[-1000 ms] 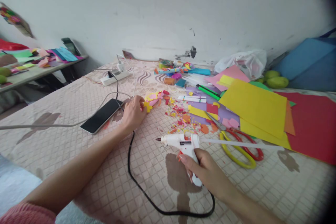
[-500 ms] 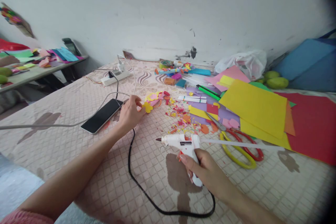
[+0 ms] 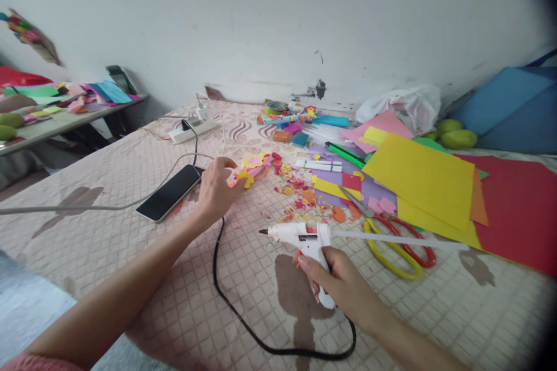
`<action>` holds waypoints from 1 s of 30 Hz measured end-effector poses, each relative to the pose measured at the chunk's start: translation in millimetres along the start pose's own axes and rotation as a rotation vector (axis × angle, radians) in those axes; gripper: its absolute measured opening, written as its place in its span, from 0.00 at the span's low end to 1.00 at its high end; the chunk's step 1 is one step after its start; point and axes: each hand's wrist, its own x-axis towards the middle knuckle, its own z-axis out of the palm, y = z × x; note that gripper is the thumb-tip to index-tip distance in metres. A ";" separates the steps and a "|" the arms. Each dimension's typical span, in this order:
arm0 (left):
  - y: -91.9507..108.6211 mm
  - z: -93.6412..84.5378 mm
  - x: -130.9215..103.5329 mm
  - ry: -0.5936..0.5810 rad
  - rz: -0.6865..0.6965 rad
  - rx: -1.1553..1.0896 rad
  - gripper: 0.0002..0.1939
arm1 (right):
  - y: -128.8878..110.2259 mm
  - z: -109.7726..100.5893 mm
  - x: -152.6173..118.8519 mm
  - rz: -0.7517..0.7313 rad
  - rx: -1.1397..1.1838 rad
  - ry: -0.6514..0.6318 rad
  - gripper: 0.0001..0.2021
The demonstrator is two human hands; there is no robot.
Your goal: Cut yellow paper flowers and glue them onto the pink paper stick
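My right hand (image 3: 337,278) is wrapped around the handle of a white hot glue gun (image 3: 300,235), its dark nozzle pointing left and a long glue stick (image 3: 400,239) sticking out of its back. A black cord loops away from the handle. My left hand (image 3: 217,188) is beside a small pile of paper cutouts (image 3: 265,163), thumb and index finger apart. Just past the thumb tip is a yellow paper flower (image 3: 246,178); whether the thumb touches it I cannot tell. Left of that hand lies a dark-screened phone (image 3: 169,193) with a cable across it.
Red-and-yellow-handled scissors (image 3: 394,246) lie right of the glue gun, near yellow sheets (image 3: 422,177) and a red sheet (image 3: 517,208). Paper scraps (image 3: 302,191) litter the middle. A green cutter (image 3: 346,153), a power strip (image 3: 194,130) and a plastic bag (image 3: 402,107) are farther back.
My left thumb and index finger have spread apart from their pinch on the yellow flower, which now sits by the cutouts. The right hand and glue gun have stayed in place.
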 end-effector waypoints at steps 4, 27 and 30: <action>-2.3 -18.4 3.2 0.111 -0.107 -0.307 0.09 | -0.4 0.5 -1.3 0.013 0.009 -0.004 0.21; -41.3 -81.1 -56.1 -0.042 -0.033 0.021 0.10 | 13.9 16.5 -14.9 -0.122 0.490 0.096 0.17; -23.3 -67.2 -48.4 -0.063 0.009 -0.026 0.13 | 14.6 18.8 -14.4 -0.131 0.500 0.130 0.18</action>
